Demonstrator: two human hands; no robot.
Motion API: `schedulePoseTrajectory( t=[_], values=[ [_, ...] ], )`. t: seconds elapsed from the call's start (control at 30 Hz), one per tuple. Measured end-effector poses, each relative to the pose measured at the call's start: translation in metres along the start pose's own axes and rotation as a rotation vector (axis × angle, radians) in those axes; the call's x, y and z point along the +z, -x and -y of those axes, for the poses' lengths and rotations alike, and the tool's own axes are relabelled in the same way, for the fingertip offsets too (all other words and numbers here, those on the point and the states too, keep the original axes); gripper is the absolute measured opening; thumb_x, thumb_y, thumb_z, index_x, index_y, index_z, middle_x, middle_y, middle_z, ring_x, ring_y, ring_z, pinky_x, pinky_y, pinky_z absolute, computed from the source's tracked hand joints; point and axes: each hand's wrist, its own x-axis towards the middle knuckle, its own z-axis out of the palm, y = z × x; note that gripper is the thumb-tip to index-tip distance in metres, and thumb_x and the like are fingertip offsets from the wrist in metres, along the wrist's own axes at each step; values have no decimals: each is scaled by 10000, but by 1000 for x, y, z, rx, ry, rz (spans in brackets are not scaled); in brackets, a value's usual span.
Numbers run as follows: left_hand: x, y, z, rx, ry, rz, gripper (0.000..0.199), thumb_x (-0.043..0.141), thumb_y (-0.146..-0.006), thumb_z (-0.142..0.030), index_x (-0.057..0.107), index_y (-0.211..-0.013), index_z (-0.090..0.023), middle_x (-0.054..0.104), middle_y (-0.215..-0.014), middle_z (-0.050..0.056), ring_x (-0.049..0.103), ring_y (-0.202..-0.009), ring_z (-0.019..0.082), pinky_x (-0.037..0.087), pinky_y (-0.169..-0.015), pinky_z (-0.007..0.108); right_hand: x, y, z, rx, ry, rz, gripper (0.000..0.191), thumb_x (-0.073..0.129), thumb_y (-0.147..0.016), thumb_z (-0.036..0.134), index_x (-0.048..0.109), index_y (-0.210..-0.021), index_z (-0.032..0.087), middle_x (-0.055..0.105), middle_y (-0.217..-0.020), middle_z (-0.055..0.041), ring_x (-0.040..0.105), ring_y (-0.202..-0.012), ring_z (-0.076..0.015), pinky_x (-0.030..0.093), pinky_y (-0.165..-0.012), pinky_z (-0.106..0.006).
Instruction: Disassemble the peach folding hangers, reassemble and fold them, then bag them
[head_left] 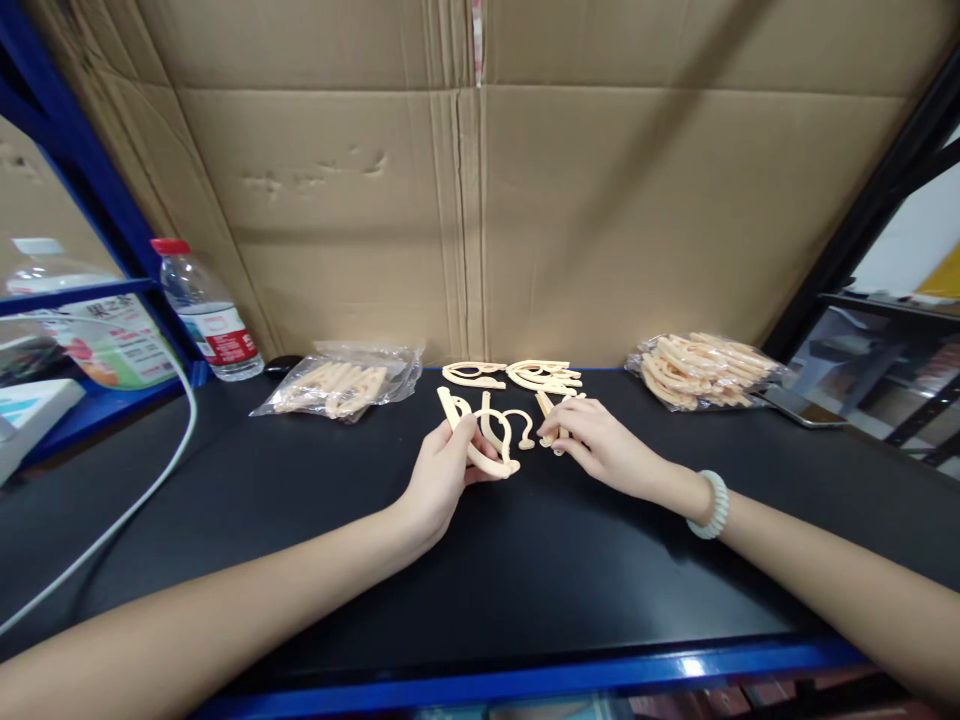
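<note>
My left hand [442,465] is closed around a cream plastic folding hanger [491,465], its curved parts tilted up in front of my fingers. Just beyond it a hook-shaped end [519,428] stands out to the right. My right hand [596,440] pinches narrow cream hanger parts [549,410] close to the tabletop; its fingers hide much of them. Behind both hands, a folded cream hanger [472,375] lies beside a small stack of hangers [544,377] near the cardboard.
Clear bags of cream hangers lie at left [337,385] and right [701,370], on the black table [480,590]. A phone [802,408] is beside the right bag. At left stand a red-capped bottle [210,320] and a white cable [161,480]. Cardboard [337,230] walls the back.
</note>
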Motion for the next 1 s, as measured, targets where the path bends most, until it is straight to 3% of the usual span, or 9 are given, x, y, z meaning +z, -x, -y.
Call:
schedulePoseTrajectory(
  t=[0.2,0.57,0.73,0.87,1.0],
  values=[
    [0,1,-1,-12,-2,-10,297,570,-835,-377,517,-648,-152,579,-595,-13,588,-561,133,557,-595,305,0,-1,3,-16,-46,29,112,515,-915,140,599,-968,193,660,-889,-33,571,-858,-167,413,-854,-340],
    [0,1,-2,-22,-20,6,307,576,-835,-394,525,-660,-147,579,-600,-11,594,-565,129,547,-598,289,0,-2,2,-12,22,92,126,484,-923,145,606,-906,175,661,-895,-44,580,-865,-169,424,-865,-365],
    [-1,0,-3,-56,-84,75,340,566,-849,-431,528,-676,-141,592,-631,3,609,-570,124,539,-588,257,-1,-1,6,-23,40,7,163,487,-898,120,591,-1008,179,655,-1002,-72,580,-989,-195,426,-919,-399],
    [1,2,-2,-47,-161,197,362,576,-834,-491,527,-722,-150,577,-630,-16,609,-544,128,553,-586,282,-6,-1,26,-158,107,-110,291,504,-881,126,551,-1162,185,580,-1216,-114,489,-1160,-235,405,-971,-428],
    [2,5,-1,24,-273,285,370,557,-840,-529,544,-816,-159,592,-646,-13,616,-530,139,522,-538,254,-6,-1,45,-385,297,-88,161,494,-898,127,620,-983,179,654,-998,-75,524,-977,-226,421,-864,-395]
  ],
)
